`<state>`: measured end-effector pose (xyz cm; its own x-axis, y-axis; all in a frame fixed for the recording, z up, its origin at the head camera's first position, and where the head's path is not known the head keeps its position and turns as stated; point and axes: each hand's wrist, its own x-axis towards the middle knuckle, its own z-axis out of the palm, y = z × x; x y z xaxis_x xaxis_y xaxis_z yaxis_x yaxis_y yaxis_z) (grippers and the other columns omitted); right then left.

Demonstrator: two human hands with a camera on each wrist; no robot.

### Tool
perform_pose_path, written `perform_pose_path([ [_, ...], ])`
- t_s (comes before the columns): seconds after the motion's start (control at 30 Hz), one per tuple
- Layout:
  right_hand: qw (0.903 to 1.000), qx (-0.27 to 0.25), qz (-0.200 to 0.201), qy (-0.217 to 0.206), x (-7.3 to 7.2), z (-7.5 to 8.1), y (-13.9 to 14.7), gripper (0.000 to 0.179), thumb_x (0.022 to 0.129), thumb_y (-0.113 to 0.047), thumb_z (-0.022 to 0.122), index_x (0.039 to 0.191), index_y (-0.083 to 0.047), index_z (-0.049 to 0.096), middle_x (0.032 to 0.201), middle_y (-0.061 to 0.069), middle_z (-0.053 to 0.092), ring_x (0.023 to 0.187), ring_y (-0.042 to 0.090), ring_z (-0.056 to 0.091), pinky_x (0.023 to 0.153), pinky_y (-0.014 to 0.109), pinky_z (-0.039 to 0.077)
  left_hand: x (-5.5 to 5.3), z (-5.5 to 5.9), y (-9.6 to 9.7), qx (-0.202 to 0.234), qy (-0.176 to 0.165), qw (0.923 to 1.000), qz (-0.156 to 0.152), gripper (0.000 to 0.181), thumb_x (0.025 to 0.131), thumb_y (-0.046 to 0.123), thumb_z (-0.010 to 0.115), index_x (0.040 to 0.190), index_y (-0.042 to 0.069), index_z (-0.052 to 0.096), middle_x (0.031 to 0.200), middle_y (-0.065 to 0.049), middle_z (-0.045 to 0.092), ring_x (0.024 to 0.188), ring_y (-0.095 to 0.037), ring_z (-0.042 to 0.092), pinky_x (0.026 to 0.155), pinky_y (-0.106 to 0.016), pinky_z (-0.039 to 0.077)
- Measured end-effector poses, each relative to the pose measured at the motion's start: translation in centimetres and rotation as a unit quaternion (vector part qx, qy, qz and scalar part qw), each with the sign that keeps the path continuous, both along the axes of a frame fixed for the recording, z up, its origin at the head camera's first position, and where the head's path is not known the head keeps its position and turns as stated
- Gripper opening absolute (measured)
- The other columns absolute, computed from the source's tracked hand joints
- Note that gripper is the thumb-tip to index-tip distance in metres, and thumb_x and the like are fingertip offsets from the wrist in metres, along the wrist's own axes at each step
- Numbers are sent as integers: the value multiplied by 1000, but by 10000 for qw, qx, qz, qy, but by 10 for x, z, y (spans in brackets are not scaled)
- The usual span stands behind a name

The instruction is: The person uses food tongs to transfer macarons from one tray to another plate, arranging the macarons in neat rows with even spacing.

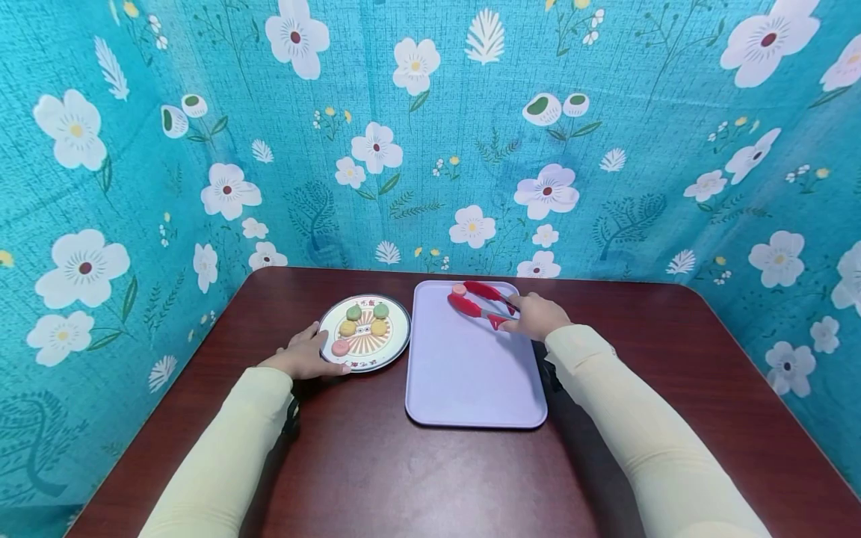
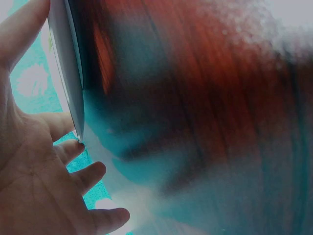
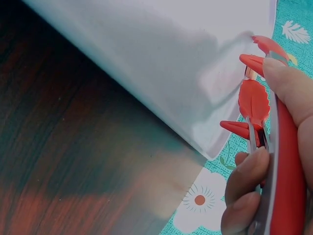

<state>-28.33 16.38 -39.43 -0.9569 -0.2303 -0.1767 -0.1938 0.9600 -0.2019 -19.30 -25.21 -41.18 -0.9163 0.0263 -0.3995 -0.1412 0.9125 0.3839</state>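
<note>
My right hand (image 1: 540, 317) grips a pair of red-tipped tongs (image 1: 483, 312) over the far end of a lilac tray (image 1: 471, 381). A small round pink cake (image 1: 459, 289) lies near the tongs' two spread tips; whether they touch it is unclear. In the right wrist view the thumb and curled fingers hold the tongs' red handle (image 3: 288, 176). My left hand (image 1: 304, 354) rests against the left rim of a round white plate (image 1: 397, 345), fingers spread and thumb along the near rim. On the plate sit two green cakes (image 1: 381, 311), two yellow cakes (image 1: 379, 328) and one pink cake (image 1: 340, 347).
Plate and tray stand side by side near the far edge of the dark wooden table (image 1: 430, 486). A blue floral curtain (image 1: 430, 149) hangs close behind the table and on both sides. In the left wrist view the glossy tabletop (image 2: 220, 122) is blurred.
</note>
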Motion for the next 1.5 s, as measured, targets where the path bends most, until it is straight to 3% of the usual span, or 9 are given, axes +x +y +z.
perform_pose_path([
  [0.57,10000,23,63,44,-2,0,0,75,85,-41,72,145,-5,43,132,26,53,117,41,54,89,57,49,-3,-2,0,-52,-23,10000,17,112,74,60,72,151,-3,20,157,-25,6,141,-47,9,108,-71,8],
  [1.03,9998,164,73,95,1,2,-4,72,87,-39,71,145,-6,43,137,30,47,119,47,51,88,59,49,-2,-1,-1,-77,103,9999,-49,111,73,60,72,150,-4,24,156,-27,10,140,-48,12,106,-73,11],
  [1.5,9999,111,69,55,2,3,-5,70,89,-38,69,145,-6,43,141,30,44,125,48,47,93,61,44,-1,0,0,-88,9,10000,32,111,74,59,72,150,-4,22,157,-26,9,141,-47,10,107,-71,10],
])
